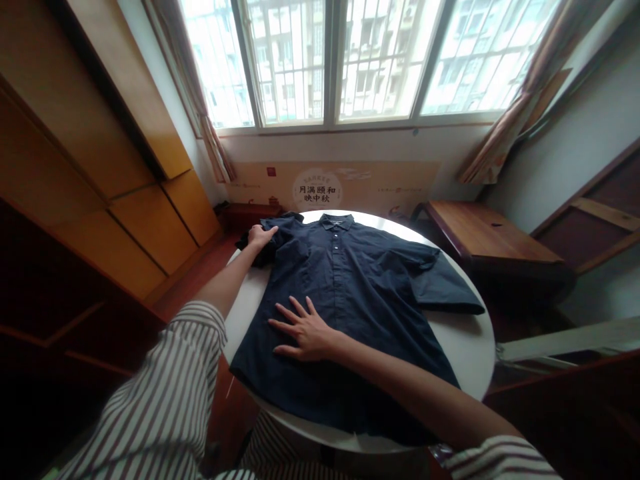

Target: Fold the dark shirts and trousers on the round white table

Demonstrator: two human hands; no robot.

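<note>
A dark navy button-up shirt [365, 313] lies front side up, its collar [336, 222] pointing to the window and its hem towards me. The sleeve on the right [445, 287] is spread out over the table, while the left one [283, 230] is bunched near the table's edge. My left hand [261, 235] grips that bunched sleeve near the shoulder, with the thumb stretched along the cloth and the other fingertips partly hidden. Fingers spread, my right hand [303, 331] rests flat on the lower front of the shirt, left of the button placket.
The shirt covers most of a round white table [470, 353]. Wooden cabinets [150, 227] stand on the left and a low wooden table [500, 233] on the right. Behind are a printed banner [380, 180], a barred window [375, 67] and curtains [500, 147].
</note>
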